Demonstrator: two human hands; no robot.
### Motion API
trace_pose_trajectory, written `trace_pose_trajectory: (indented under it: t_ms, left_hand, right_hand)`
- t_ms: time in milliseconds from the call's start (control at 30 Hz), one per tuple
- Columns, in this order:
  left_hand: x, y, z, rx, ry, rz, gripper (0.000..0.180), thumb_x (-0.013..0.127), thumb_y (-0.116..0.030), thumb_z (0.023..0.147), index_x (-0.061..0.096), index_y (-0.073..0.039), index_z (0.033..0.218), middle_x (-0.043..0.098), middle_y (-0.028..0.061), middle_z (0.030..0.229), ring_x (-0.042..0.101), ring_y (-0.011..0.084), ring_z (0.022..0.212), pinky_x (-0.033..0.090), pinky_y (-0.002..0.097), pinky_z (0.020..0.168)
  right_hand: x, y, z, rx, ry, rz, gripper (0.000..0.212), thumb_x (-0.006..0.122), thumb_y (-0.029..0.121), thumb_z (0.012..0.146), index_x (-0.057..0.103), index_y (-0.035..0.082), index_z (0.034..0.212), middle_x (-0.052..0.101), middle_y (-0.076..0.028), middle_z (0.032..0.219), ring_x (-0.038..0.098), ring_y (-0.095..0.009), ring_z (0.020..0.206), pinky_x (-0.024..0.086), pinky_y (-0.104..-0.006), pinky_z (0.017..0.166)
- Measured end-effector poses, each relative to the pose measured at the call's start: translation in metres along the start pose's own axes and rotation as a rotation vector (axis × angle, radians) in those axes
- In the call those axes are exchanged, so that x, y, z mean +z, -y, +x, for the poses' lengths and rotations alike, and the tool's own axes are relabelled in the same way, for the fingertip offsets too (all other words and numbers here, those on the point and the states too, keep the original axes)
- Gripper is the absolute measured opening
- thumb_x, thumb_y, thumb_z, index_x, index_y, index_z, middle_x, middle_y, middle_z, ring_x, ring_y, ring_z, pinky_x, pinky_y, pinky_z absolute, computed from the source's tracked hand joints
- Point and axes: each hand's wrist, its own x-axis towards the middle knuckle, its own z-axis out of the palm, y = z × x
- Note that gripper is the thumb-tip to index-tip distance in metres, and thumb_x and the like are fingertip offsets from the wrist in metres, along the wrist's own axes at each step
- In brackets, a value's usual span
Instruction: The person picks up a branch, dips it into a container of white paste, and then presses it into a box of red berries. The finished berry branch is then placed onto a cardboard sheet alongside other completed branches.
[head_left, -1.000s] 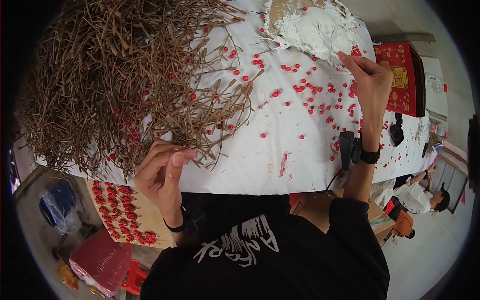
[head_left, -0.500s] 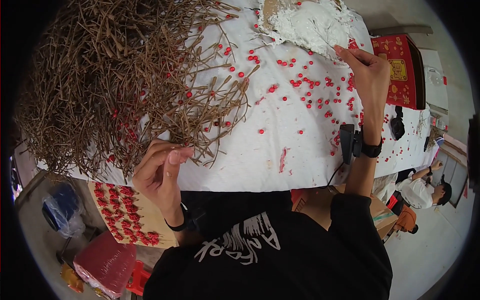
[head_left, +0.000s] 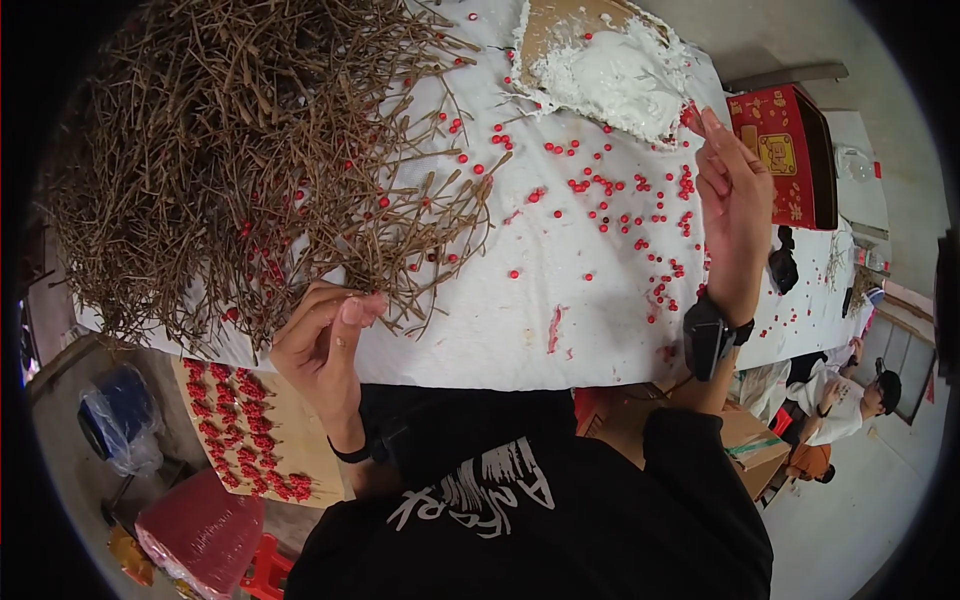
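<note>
My left hand (head_left: 325,345) is at the front edge of the table, thumb and fingertips pressed together beside the tips of brown twigs (head_left: 230,150). Anything between those fingers is too small to make out. My right hand (head_left: 738,190) is raised on the right, its fingertips pinched near a lump of white paste (head_left: 620,80) on a cardboard piece (head_left: 555,28). Red shows just by those fingertips, but what they grip cannot be told. Small red berries (head_left: 605,185) lie scattered over the white table cover (head_left: 470,340) between my hands.
A red printed box (head_left: 785,155) stands at the right, with a black object (head_left: 783,262) nearby. Below the left edge, a board (head_left: 320,455) holds rows of red berry clusters (head_left: 240,420). Two people (head_left: 850,405) are in the right background. Cartons (head_left: 745,440) sit under the table.
My right hand has drawn slightly down from the paste and turned; the thin stem seen in its fingers before is no longer distinct. My left hand has barely moved. The view has shifted slightly.
</note>
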Motion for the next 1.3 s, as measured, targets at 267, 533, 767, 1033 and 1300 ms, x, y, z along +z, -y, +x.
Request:
trace_pose_trajectory:
  t_ms: [267,533,767,1033,1300]
  left_hand:
    - [-0.002,0.003,0.000,0.019,0.008,0.003,0.013,0.064,-0.001,0.091,0.069,0.008,0.084,0.069,0.0134,0.080,0.058,0.0163,0.071,0.046,0.0258,0.062]
    - [-0.004,0.002,-0.001,-0.001,-0.002,0.026,0.011,0.067,-0.001,0.088,0.071,0.008,0.084,0.070,0.0129,0.079,0.059,0.0162,0.071,0.047,0.0259,0.062]
    - [-0.004,0.000,0.000,-0.004,0.002,0.002,0.008,0.069,-0.001,0.085,0.072,0.007,0.083,0.071,0.0125,0.078,0.059,0.0163,0.071,0.047,0.0257,0.063]
    - [-0.004,0.001,0.001,0.003,0.016,-0.023,0.007,0.069,0.001,0.085,0.072,0.007,0.083,0.072,0.0126,0.079,0.059,0.0162,0.072,0.047,0.0259,0.064]
    - [-0.006,0.003,-0.001,-0.003,0.011,-0.054,0.006,0.068,0.002,0.086,0.072,0.007,0.085,0.072,0.0127,0.081,0.060,0.0156,0.073,0.047,0.0252,0.066]
  right_hand:
    - [-0.002,-0.012,-0.001,0.288,0.160,0.529,0.029,0.069,0.017,0.092,0.066,-0.010,0.101,0.045,0.004,0.067,0.027,-0.001,0.050,0.019,-0.0172,0.039]
    - [0.054,-0.018,-0.009,-0.153,0.003,-0.076,0.022,0.070,0.016,0.091,0.072,-0.005,0.093,0.060,0.000,0.070,0.038,-0.002,0.052,0.029,-0.0195,0.043]
    - [0.084,-0.040,-0.006,-0.503,0.020,-0.721,0.018,0.076,0.014,0.086,0.074,-0.004,0.089,0.063,-0.001,0.065,0.049,-0.003,0.059,0.038,-0.0207,0.052]
    - [0.064,-0.037,-0.032,-0.309,0.118,-0.750,0.020,0.075,0.015,0.087,0.073,-0.004,0.089,0.065,-0.002,0.067,0.049,-0.004,0.057,0.039,-0.0221,0.051]
    - [0.036,0.011,-0.075,0.077,0.052,-0.602,0.021,0.071,0.017,0.090,0.074,-0.003,0.089,0.064,-0.005,0.068,0.048,-0.002,0.052,0.030,-0.0221,0.040]
